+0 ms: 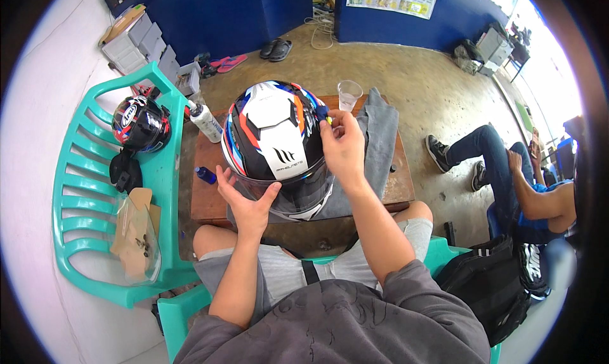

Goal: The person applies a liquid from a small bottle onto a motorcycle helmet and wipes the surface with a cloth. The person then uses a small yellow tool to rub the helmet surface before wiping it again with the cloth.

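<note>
A full-face motorcycle helmet (273, 123) in white, black, blue and orange rests on a grey cloth (379, 132) on the wooden table, its dark visor toward me. My left hand (246, 204) cups the helmet's near left edge, thumb and fingers spread around it to steady it. At the helmet's right side, my right hand (344, 147) is closed in a pinch. By its fingertips shows a small dark-blue thing with a yellow-green edge (324, 114), pressed to the shell; its kind is unclear. The fingers partly hide it.
A white bottle (205, 122), a small blue bottle (205, 175) and a clear plastic cup (348, 96) stand or lie on the wooden table (209, 151). On the left, a green bench (166, 192) bears another helmet (141, 124) and a plastic bag (136, 242). A person (539, 192) sits at right.
</note>
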`<state>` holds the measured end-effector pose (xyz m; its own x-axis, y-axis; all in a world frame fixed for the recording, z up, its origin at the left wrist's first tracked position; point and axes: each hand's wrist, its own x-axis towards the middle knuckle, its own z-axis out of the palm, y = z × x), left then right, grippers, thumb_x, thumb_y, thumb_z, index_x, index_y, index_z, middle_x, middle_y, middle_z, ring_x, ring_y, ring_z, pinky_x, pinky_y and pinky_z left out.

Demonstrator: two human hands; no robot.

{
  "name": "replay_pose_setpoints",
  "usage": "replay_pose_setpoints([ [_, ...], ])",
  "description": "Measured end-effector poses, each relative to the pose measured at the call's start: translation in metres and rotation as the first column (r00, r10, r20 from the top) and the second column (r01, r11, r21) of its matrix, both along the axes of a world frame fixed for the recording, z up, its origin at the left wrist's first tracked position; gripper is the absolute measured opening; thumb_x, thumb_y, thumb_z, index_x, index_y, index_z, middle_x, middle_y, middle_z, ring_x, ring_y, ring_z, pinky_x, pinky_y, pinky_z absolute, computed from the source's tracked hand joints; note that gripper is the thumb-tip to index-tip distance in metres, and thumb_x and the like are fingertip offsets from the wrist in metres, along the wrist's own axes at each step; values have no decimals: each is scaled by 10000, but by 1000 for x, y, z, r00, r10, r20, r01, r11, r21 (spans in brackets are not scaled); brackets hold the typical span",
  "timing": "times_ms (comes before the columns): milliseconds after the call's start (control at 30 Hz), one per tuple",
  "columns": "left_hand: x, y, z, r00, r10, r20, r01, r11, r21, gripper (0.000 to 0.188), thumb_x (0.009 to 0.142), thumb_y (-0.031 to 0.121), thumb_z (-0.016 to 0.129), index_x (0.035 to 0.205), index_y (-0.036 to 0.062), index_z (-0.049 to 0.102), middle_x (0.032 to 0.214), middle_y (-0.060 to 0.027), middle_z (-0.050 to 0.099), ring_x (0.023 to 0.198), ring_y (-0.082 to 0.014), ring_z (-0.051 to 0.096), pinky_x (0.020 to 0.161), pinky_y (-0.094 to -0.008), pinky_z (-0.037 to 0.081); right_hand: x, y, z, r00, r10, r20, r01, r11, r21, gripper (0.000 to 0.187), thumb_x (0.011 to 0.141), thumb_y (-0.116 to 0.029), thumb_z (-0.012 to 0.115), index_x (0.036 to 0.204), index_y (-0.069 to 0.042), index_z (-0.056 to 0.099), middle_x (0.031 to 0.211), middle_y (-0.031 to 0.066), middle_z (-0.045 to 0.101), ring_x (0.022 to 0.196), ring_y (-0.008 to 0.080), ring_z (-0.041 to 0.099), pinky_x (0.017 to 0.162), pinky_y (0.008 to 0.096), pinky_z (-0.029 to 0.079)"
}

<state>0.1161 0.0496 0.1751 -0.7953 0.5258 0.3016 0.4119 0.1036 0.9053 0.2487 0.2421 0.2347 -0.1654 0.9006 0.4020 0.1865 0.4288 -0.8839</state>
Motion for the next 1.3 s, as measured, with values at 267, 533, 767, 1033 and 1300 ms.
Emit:
replay_pose_setpoints([
  [267,-1,1,-3,1000,-15,12,14,999,36,1404,732,392,1028,1703,-13,99,1620,-266,310,1484,-406,404,1226,-530,371,-8,-87,14,964,-19,264,-146,794,591,272,861,-151,774,1122,-106,715,1057,56,663,981,243,645,920,444,393],
  [533,-1,0,1,1000,-18,4,18,999,28,1403,734,395,1028,1704,-5,97,1613,-264,310,1480,-404,403,1227,-528,367,12,-62,0,949,58,310,-264,684,680,241,772,-159,833,985,-162,719,1131,-35,703,1013,191,652,953,417,391],
  [767,-1,-2,4,1000,-10,-1,10,1000,-7,1418,740,435,1022,1704,-7,80,1607,-278,304,1471,-410,400,1225,-538,357,52,11,9,887,123,445,-442,503,742,361,692,-100,839,1036,-158,743,1212,-26,733,1074,206,660,935,396,471],
  [1033,2,-1,3,1000,0,1,0,1000,6,1434,711,438,1035,1703,15,89,1600,-268,303,1458,-414,401,1219,-552,366,57,-1,29,742,132,658,-656,345,671,347,760,-142,759,1104,-182,745,1229,4,697,1120,223,657,948,405,509],
  [1300,4,0,4,1000,30,-5,-29,999,24,1456,673,426,1052,1701,18,104,1581,-266,341,1425,-419,415,1212,-555,363,16,-40,53,728,100,678,-663,353,660,410,783,-106,763,1184,-181,801,1121,20,687,1035,223,648,916,404,451],
])
